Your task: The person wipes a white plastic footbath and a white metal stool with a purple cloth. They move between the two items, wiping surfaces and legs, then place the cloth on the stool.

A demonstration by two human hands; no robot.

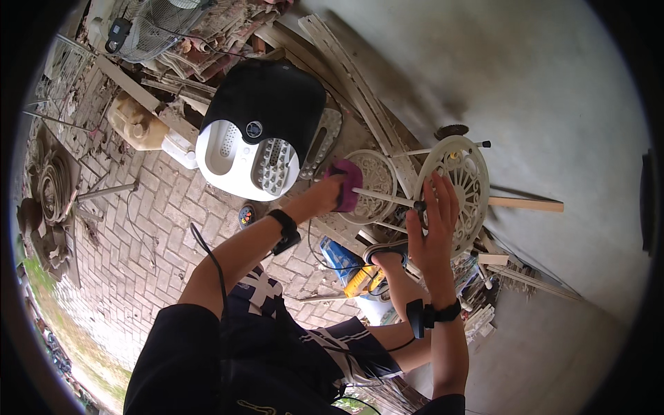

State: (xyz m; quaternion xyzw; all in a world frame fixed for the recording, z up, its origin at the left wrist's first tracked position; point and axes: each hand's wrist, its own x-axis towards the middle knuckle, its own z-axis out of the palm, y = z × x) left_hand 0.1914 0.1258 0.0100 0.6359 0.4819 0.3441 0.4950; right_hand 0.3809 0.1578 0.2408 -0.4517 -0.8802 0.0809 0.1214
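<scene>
My left hand point(326, 195) is closed on a purple cloth point(351, 185), near the rods of a cream metal stand. That stand lies tipped over and has two round openwork discs, a larger one point(477, 187) on the right and a smaller one point(375, 181) on the left. Thin rods point(384, 196) run between them, with black caps on some ends. My right hand point(436, 225) lies against the larger disc with its fingers stretched out and thumb apart. Whether it bears weight on the disc I cannot tell.
A black and white foot massager point(277, 104) stands on the brick floor point(166, 228), left of the stand. Wooden planks point(360, 90) lean along the wall. A tan jerrycan point(131, 124), a fan point(155, 31) and a blue and yellow package point(342, 259) are around me.
</scene>
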